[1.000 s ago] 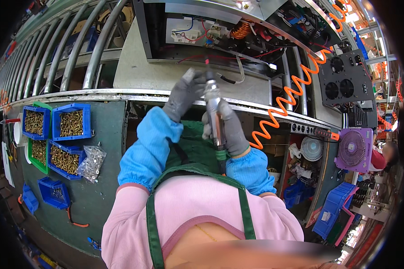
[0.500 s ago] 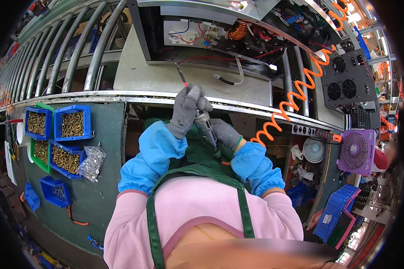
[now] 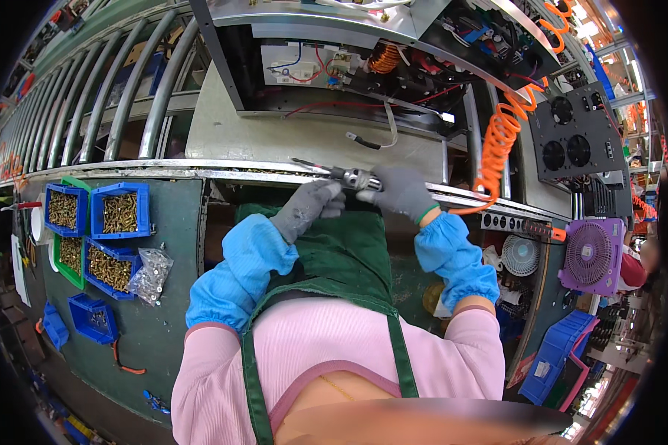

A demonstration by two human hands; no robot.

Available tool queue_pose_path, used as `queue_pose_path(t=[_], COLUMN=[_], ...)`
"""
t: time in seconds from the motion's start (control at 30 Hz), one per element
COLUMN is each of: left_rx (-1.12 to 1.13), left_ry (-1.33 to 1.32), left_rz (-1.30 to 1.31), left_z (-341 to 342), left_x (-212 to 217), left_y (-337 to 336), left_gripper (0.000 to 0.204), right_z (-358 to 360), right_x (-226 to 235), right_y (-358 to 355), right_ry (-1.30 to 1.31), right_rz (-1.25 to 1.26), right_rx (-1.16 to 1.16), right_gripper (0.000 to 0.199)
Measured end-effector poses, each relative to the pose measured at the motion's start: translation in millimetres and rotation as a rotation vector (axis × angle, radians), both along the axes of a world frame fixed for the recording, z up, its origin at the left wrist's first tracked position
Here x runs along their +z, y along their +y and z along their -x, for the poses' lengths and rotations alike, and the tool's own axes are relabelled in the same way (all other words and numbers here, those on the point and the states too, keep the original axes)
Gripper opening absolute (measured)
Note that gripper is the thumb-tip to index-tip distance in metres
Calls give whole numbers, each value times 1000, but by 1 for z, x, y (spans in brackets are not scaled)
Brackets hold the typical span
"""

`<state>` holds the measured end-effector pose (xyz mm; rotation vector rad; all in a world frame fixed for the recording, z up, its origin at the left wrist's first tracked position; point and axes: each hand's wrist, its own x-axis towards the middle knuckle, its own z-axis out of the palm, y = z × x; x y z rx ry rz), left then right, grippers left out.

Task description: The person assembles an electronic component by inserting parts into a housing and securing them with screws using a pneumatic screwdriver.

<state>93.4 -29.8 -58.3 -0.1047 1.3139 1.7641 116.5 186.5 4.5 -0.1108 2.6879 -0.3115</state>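
My gloved right hand (image 3: 406, 194) is wrapped round a silver pneumatic screwdriver (image 3: 355, 179), which lies almost level above the rail's edge. Its thin dark bit (image 3: 304, 162) points left. Just below the screwdriver's nose is my left hand (image 3: 309, 211), gloved in grey, its fingers curled. What those fingers hold, if anything, is hidden. Beyond both hands an open metal cabinet (image 3: 237, 95) shows wires and a copper coil inside. A loose cable with a black sleeve (image 3: 364, 142) hangs out of it onto the grey plate.
An orange coiled air hose (image 3: 497, 141) hangs to the right. On the left bench (image 3: 167, 348), blue bins (image 3: 119, 236) and a green bin hold brass-coloured screws beside a bag of small metal parts (image 3: 152, 274). Metal rollers (image 3: 130, 81) run at far left. A purple fan (image 3: 592, 254) stands right.
The screwdriver has swung from upright to nearly level, its bit now pointing left. My right hand has moved up and right; my left hand has dropped lower. The orange hose has bunched up higher.
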Motion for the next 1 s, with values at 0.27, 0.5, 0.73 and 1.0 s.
queue_pose_path(t=[0.27, 0.5, 0.73, 1.0], left_rx=[-66, 388, 497, 644], left_ry=[85, -16, 188, 268], left_rz=[-122, -324, -31, -35], left_z=[13, 34, 60, 103], left_x=[29, 15, 16, 49], left_y=[49, 95, 124, 90], left_gripper=[35, 27, 27, 19], right_z=[31, 65, 99, 108], right_x=[-23, 24, 19, 4], right_y=[63, 68, 81, 75], right_ry=[425, 699, 606, 658], right_rz=[-212, -103, -119, -164], right_rx=[195, 248, 414, 133], right_gripper=[57, 73, 87, 55])
